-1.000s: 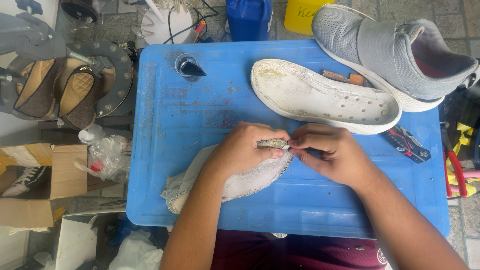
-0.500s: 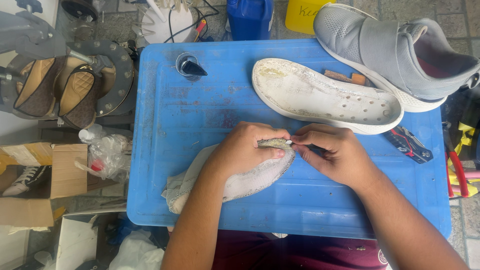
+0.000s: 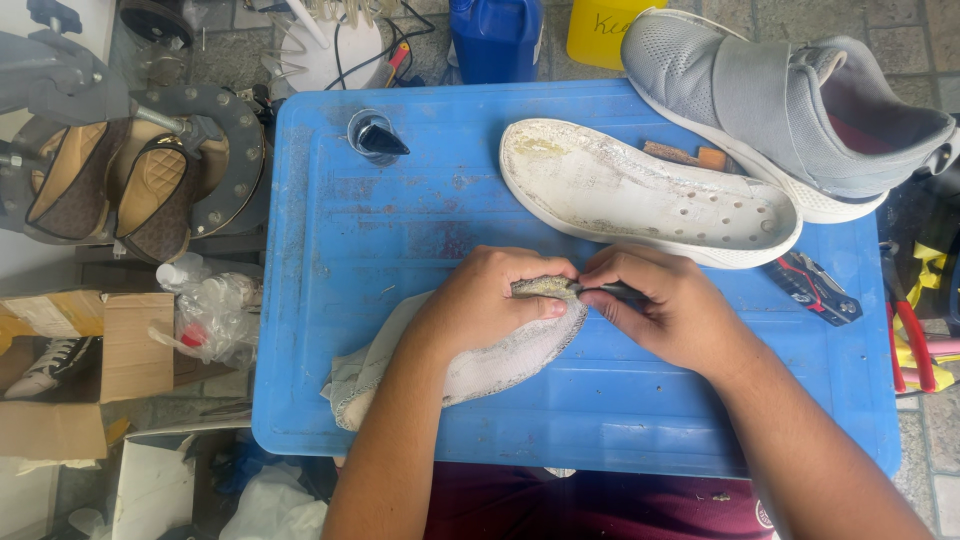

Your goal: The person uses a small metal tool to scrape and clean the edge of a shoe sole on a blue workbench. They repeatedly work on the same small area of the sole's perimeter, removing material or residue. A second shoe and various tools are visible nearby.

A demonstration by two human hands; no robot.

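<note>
One view, from the head, looks down on a blue plastic tray [image 3: 380, 250] that serves as the work surface, with grey paving showing past its far edge. Both hands meet near its middle. The left hand [image 3: 490, 300] is curled shut on the raised toe end of a worn white insole [image 3: 480, 365], which otherwise lies flat on the tray and reaches toward the near left corner. The right hand [image 3: 670, 310] is pinched closed around a thin dark tool [image 3: 612, 290] whose tip touches that toe end; what kind of tool it is cannot be told.

Just beyond the hands lies a white shoe sole [image 3: 640, 195], inner side up, and a grey shoe [image 3: 790, 110] rests partly over its far end. A small clear cup [image 3: 370, 135] stands at the tray's far left. A dark folding tool [image 3: 815, 288] lies right of the sole. Off the tray, two brown shoes [image 3: 110, 190] sit on a machine at left, above a cardboard box [image 3: 120, 345]; a blue jug [image 3: 495, 35] stands behind.
</note>
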